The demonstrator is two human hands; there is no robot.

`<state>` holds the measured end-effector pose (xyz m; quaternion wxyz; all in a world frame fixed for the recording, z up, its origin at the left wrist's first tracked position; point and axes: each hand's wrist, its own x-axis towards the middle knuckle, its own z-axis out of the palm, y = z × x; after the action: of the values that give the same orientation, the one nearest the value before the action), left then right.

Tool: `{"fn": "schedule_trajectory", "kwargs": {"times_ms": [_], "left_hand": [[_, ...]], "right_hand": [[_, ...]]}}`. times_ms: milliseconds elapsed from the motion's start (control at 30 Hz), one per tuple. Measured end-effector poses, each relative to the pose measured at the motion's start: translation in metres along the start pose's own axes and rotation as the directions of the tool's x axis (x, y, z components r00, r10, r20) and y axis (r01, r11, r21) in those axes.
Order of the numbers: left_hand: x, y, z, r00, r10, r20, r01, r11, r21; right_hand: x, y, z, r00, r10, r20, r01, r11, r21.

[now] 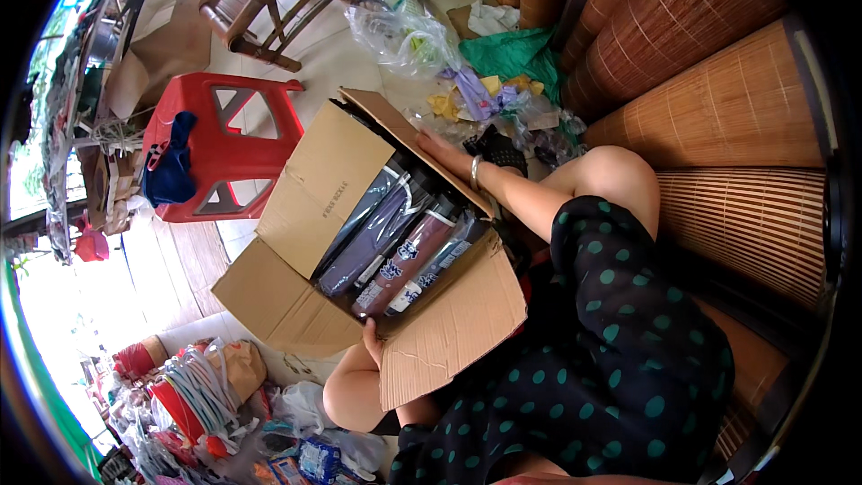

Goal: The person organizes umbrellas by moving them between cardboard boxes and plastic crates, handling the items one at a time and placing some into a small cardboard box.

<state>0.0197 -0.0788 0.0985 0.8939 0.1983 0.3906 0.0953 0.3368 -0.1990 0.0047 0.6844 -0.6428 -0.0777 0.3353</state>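
Note:
An open cardboard box (341, 162) is tilted in front of my lap with its flaps spread out. Inside lie several long rolled items in clear plastic; one is reddish-brown (409, 256) with pale printed figures, others are dark purple (368, 238) or black. Their exact kind is unclear. My left hand (372, 341) grips the near left edge of the box, thumb up on the rim and the other fingers hidden behind cardboard. My right hand (444, 154), with a silver bangle at its wrist, presses along the outer right side, holding the box with fingers partly hidden.
A red plastic stool (215, 139) with a dark blue cloth (171, 166) stands left of the box. Beyond is a bamboo chair (269, 4). Plastic bags (404, 27) and scraps litter the floor. Rolled bamboo blinds (709, 90) line the right; bundled goods (193, 386) lie lower left.

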Motion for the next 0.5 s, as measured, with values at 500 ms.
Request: {"fn": "schedule_trajectory", "kwargs": {"times_ms": [500], "left_hand": [[-0.025, 0.002, -0.012, 0.776, 0.579, 0.248, -0.289, -0.023, 0.957]], "right_hand": [[-0.006, -0.004, -0.041, 0.971, 0.212, 0.108, -0.236, 0.914, 0.330]]}}
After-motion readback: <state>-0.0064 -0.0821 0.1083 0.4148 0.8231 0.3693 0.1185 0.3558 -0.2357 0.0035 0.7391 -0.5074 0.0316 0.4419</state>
